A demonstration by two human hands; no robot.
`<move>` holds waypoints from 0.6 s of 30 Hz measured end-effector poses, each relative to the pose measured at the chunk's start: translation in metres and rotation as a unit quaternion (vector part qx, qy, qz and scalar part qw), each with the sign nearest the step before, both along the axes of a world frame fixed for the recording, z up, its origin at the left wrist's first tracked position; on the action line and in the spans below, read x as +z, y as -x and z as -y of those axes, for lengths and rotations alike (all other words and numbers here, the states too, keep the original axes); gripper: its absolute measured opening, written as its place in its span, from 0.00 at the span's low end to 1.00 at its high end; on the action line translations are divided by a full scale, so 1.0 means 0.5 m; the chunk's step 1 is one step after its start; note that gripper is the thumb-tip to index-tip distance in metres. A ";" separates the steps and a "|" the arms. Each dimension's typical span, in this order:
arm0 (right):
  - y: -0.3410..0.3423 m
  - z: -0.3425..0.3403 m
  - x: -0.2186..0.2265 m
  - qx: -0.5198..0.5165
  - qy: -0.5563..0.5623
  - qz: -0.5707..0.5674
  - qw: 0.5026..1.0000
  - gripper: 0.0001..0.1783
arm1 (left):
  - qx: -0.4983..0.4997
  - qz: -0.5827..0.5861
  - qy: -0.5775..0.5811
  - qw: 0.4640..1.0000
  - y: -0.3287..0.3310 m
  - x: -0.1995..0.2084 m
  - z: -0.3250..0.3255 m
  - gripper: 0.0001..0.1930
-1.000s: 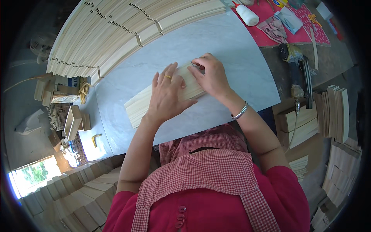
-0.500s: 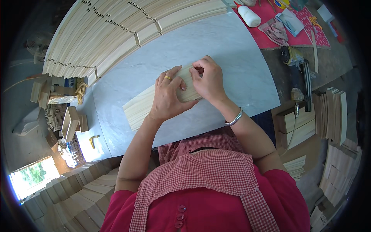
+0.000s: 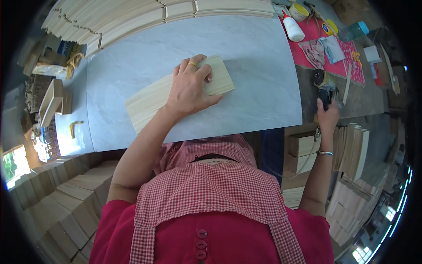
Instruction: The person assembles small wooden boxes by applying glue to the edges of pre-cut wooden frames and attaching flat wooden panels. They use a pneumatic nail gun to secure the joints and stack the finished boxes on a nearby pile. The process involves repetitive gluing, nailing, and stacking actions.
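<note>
A pale wooden board [image 3: 220, 75] lies slantwise on the grey marbled tabletop. My left hand [image 3: 190, 86], with a gold ring, spans it, the thumb by its near edge and the fingers bent over its face. Off the right side of the tabletop, my right hand [image 3: 327, 115], wearing a silver bangle, is closed round the handle of a black air nail gun [image 3: 324, 94]. My palm and fingers hide part of the tool. A thin hose [image 3: 310, 156] hangs from it.
Pale wooden strips [image 3: 132, 17] are stacked along the far edge. A white glue bottle [image 3: 293, 28] and a crumpled rag [image 3: 313, 53] lie on red cloth at the far right. A small wooden frame [image 3: 52, 101] stands at left. Board stacks [image 3: 351, 149] stand at right.
My right hand has left the board and moved right onto the nail gun. My left hand stays on the board. The whole view has shifted.
</note>
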State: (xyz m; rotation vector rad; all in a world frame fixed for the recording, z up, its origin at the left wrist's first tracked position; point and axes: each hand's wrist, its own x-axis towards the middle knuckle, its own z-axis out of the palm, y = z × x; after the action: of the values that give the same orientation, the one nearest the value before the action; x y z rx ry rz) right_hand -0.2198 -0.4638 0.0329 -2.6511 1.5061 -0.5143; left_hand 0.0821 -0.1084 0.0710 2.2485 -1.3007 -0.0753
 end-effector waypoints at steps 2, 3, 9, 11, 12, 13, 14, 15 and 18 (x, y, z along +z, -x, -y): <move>-0.007 -0.007 0.012 -0.043 -0.109 -0.029 0.993 0.37 | 0.000 0.006 0.009 1.000 -0.003 -0.005 -0.005 0.25; -0.014 -0.003 0.012 -0.037 -0.102 -0.041 0.993 0.38 | -0.001 0.010 0.016 1.000 -0.004 -0.006 -0.008 0.25; -0.023 0.072 -0.013 -0.034 -0.077 -0.068 0.994 0.41 | 0.007 0.001 0.010 1.000 -0.001 -0.009 -0.005 0.25; -0.013 0.103 0.002 -0.072 -0.097 -0.077 0.990 0.36 | 0.006 -0.002 0.017 1.000 0.002 -0.017 -0.004 0.24; -0.022 0.098 0.031 -0.058 -0.150 -0.050 0.986 0.32 | 0.012 -0.002 0.022 1.000 0.002 -0.020 -0.006 0.24; -0.036 0.078 0.072 -0.045 -0.203 -0.022 0.978 0.28 | 0.016 0.000 0.026 1.000 -0.001 -0.024 -0.007 0.24; -0.049 0.053 0.112 -0.034 -0.257 0.005 0.966 0.25 | 0.024 0.003 0.031 0.999 -0.002 -0.026 -0.008 0.23; -0.051 0.018 0.144 -0.006 -0.264 0.025 0.964 0.22 | 0.029 0.005 0.033 0.999 0.002 -0.027 -0.009 0.23; -0.082 -0.106 0.226 0.072 -0.273 0.067 0.957 0.16 | 0.036 0.018 0.048 0.998 0.000 -0.034 -0.007 0.22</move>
State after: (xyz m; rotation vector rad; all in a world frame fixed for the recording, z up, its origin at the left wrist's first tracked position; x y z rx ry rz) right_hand -0.1789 -0.4108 0.1458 -2.2206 1.1891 -0.2162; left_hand 0.0822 -0.1051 0.0541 2.2220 -1.2136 0.0518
